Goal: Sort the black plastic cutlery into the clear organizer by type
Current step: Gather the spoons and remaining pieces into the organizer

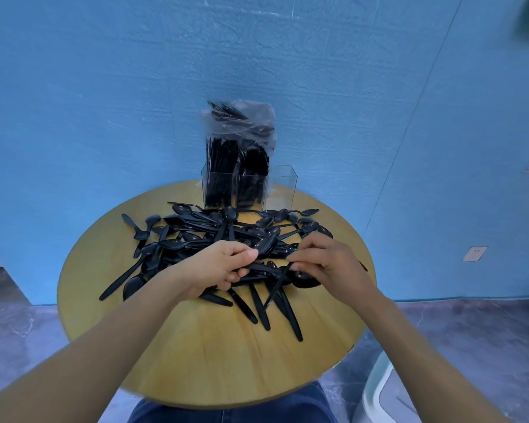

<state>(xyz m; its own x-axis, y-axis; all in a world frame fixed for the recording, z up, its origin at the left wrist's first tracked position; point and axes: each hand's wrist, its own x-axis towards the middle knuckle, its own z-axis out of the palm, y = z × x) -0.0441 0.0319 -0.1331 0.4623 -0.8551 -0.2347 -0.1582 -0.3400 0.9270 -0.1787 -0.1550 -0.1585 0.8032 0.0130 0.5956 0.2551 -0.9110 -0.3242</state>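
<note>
A loose heap of black plastic spoons (pixel 196 233) covers the middle of the round wooden table (pixel 202 361). My left hand (pixel 223 265) grips a bundle of spoons (pixel 264 244) over the heap, their bowls sticking out past my thumb. My right hand (pixel 324 264) pinches one spoon by its handle, close beside the left hand. The clear organizer (pixel 248 187) stands at the table's far edge. Its left and middle compartments hold upright black cutlery. Its right compartment (pixel 280 190) looks empty.
A clear plastic bag with more black cutlery (pixel 239 123) sits behind the organizer against the blue wall. Several handles (pixel 266 306) point toward me on the near part of the table. A white chair (pixel 382 389) stands low on the right.
</note>
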